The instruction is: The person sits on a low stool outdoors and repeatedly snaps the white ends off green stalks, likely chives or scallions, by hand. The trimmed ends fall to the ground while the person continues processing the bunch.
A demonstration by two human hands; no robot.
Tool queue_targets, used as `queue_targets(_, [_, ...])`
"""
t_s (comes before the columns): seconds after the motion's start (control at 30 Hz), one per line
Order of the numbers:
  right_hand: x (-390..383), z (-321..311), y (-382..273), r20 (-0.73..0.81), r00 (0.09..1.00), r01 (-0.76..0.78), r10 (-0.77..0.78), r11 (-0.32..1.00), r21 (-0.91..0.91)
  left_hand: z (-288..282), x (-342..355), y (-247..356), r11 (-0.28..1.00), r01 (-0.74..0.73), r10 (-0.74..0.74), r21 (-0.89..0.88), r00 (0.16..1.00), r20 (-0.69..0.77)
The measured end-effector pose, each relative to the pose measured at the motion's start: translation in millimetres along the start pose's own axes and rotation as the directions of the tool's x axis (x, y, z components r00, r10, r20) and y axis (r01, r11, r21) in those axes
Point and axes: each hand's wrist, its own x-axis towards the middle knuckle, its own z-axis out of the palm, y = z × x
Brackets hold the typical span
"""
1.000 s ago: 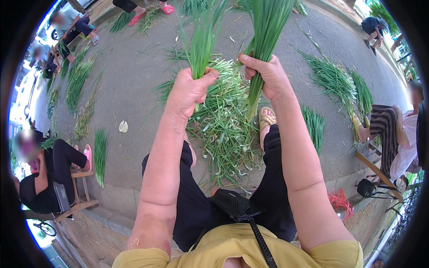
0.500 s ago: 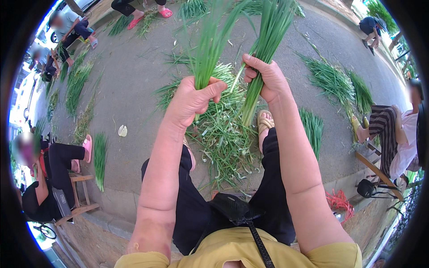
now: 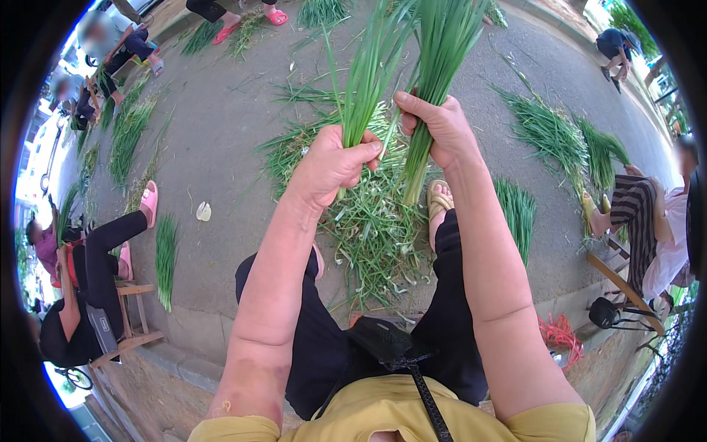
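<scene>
My left hand (image 3: 335, 158) is closed around a light bunch of long flat green leaves (image 3: 361, 88), probably chives. Beside it, my right hand (image 3: 434, 125) grips a thicker, darker bunch (image 3: 449, 40) whose pale green lower ends hang below the fist. A slim pale stalk lies between the two hands, near my right thumb. Beneath both bunches, between my sandalled feet, is a heap of cut greens and trimmings (image 3: 375, 250) with small white bits in it.
More greens lie on the pavement at right (image 3: 549, 132), beside my right foot (image 3: 515, 221) and at left (image 3: 166, 258). Seated people (image 3: 99, 272) (image 3: 663, 221) work at both sides, others further back, one bent over at top right (image 3: 615, 51). Red twine (image 3: 560, 339) lies by my right side.
My left hand has moved right and a little down with its bunch, closer to my right hand. The person at left has raised a pink-sandalled foot; the one at right has lifted some greens.
</scene>
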Motion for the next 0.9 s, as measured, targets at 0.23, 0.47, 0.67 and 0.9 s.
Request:
queue_targets(0.23, [-4, 3, 0, 0.048, 0.998, -0.046, 0.043, 0.996, 0.076, 5, -6, 9, 0.999, -0.031, 0.031, 0.022, 0.999, 0.026])
queue_targets(0.47, [-6, 2, -4, 0.084, 0.994, -0.085, 0.075, 0.989, 0.117, -1, -8, 10, 0.995, -0.074, 0.073, -0.070, 0.997, -0.020])
queue_targets(0.67, [-6, 2, -4, 0.112, 0.991, -0.092, 0.075, 0.984, 0.155, -5, -7, 10, 0.994, -0.110, 0.109, -0.025, 0.993, -0.053])
queue_targets(0.9, [-5, 3, 1, 0.055, 0.995, -0.086, 0.079, 0.985, 0.147, 5, -6, 6, 0.965, -0.098, 0.107, 0.243, 0.994, -0.023])
